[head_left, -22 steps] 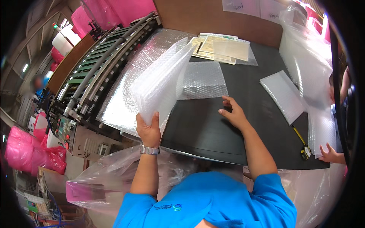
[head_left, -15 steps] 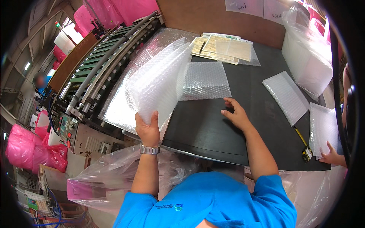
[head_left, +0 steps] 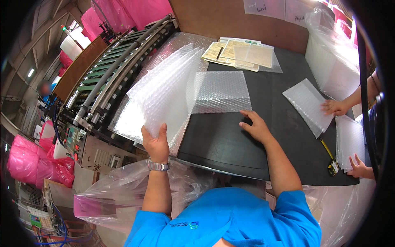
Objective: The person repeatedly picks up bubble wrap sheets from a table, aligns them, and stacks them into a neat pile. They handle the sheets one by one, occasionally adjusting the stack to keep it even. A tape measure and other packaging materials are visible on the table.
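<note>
My left hand (head_left: 157,145), with a metal watch at its wrist, grips the near edge of several clear bubble wrap sheets (head_left: 164,90). They stand tilted and fanned apart over the table's left side. Another bubble wrap sheet (head_left: 224,90) lies flat on the black tabletop, its left edge beside the held ones. At the flat sheet's near right corner is my right hand (head_left: 257,127), fingers apart and nothing in it. Whether its fingertips touch the sheet, I cannot tell.
Left of the table stands a roller conveyor machine (head_left: 111,70) with a control panel (head_left: 74,138). Papers (head_left: 230,53) and a pen lie at the back. On the right are bubble wrap piles (head_left: 302,103), a tape measure (head_left: 333,166), and a co-worker's hands (head_left: 335,108).
My left hand has moved slightly left and down, and the held sheets fan wider. The flat sheet has shifted slightly nearer. A co-worker's second hand has come onto the pile at right.
</note>
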The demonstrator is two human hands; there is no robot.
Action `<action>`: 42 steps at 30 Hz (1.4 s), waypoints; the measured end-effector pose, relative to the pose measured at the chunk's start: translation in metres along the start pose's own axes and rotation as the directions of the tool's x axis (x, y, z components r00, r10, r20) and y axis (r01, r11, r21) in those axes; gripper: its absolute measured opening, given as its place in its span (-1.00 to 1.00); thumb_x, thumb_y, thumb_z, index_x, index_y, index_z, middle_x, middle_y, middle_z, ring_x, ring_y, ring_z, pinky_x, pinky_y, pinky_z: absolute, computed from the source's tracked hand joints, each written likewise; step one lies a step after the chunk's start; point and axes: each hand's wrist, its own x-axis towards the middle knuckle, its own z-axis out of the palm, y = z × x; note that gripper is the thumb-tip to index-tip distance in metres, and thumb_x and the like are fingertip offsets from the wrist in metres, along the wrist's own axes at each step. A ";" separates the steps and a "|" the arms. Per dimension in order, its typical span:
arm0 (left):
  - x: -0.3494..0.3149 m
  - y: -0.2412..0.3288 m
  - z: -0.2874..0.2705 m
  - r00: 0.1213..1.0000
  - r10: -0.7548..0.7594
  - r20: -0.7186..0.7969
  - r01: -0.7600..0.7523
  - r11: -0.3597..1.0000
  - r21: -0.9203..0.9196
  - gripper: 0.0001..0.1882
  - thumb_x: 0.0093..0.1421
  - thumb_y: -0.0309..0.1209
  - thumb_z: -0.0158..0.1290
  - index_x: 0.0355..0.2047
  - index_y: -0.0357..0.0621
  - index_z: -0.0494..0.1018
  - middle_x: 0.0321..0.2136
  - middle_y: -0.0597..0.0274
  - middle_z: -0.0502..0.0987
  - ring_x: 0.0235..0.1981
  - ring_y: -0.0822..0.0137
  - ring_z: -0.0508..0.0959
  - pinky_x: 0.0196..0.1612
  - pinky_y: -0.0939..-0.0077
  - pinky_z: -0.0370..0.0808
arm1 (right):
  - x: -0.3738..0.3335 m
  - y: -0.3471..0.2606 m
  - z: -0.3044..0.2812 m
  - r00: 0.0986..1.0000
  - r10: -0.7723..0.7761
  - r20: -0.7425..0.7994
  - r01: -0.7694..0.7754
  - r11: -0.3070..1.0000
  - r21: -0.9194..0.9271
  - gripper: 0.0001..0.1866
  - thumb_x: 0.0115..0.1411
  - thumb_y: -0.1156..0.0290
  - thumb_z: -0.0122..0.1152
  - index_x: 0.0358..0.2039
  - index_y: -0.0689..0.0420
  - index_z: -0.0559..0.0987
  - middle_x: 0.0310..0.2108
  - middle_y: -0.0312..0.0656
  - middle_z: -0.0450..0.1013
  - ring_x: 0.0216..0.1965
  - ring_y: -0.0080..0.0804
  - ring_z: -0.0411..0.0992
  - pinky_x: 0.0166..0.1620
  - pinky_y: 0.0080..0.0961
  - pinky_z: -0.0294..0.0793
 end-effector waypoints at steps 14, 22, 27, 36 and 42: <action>-0.001 0.007 -0.011 0.994 0.090 -0.061 -0.089 0.996 0.022 -0.64 0.01 -0.47 0.12 -0.22 -0.37 0.29 -0.38 0.06 0.46 -0.39 0.33 0.46 -0.30 0.51 0.39 | -0.001 -0.003 0.001 1.000 0.005 0.008 -0.005 1.000 -0.030 -0.52 -0.05 0.37 0.16 -0.05 0.13 0.37 -0.10 -0.07 0.29 -0.06 -0.25 0.29 0.01 -0.44 0.25; -0.002 0.001 -0.016 0.985 0.149 -0.087 -0.147 0.989 0.026 -0.63 0.00 -0.46 0.13 -0.22 -0.37 0.29 -0.39 0.03 0.47 -0.41 0.31 0.47 -0.33 0.50 0.40 | -0.001 -0.003 0.001 1.000 -0.004 0.015 0.004 0.999 -0.038 -0.52 -0.05 0.38 0.16 -0.06 0.14 0.37 -0.11 -0.07 0.30 -0.07 -0.25 0.30 -0.01 -0.44 0.25; -0.004 0.001 -0.017 0.985 0.150 -0.087 -0.150 0.989 0.003 -0.63 -0.01 -0.48 0.13 -0.22 -0.36 0.29 -0.40 0.05 0.47 -0.41 0.32 0.47 -0.33 0.51 0.40 | -0.001 -0.005 0.000 0.999 0.022 0.026 -0.021 0.999 -0.029 -0.54 -0.03 0.34 0.15 -0.07 0.11 0.37 -0.11 -0.07 0.29 -0.05 -0.21 0.27 0.00 -0.42 0.24; -0.018 0.003 -0.015 0.997 -0.022 0.074 0.049 0.918 -0.394 -0.45 -0.04 -0.53 0.15 -0.05 -0.27 0.17 -0.17 0.12 0.36 -0.17 0.35 0.37 -0.10 0.50 0.30 | 0.011 -0.038 -0.001 0.981 -0.049 -0.190 0.109 0.940 0.324 -0.25 -0.11 0.30 0.29 0.09 0.17 0.18 0.07 -0.04 0.15 0.12 -0.23 0.09 0.14 -0.36 0.03; -0.035 0.004 -0.010 0.911 -0.166 0.378 0.362 0.762 -0.537 -0.39 -0.03 -0.46 0.15 -0.01 -0.24 0.10 -0.09 0.14 0.30 -0.08 0.33 0.32 -0.02 0.43 0.26 | 0.020 -0.072 -0.010 0.991 -0.118 0.058 0.058 0.789 0.611 -0.33 -0.12 0.33 0.31 0.02 0.20 0.26 -0.10 -0.14 0.32 -0.07 -0.40 0.27 0.01 -0.47 0.20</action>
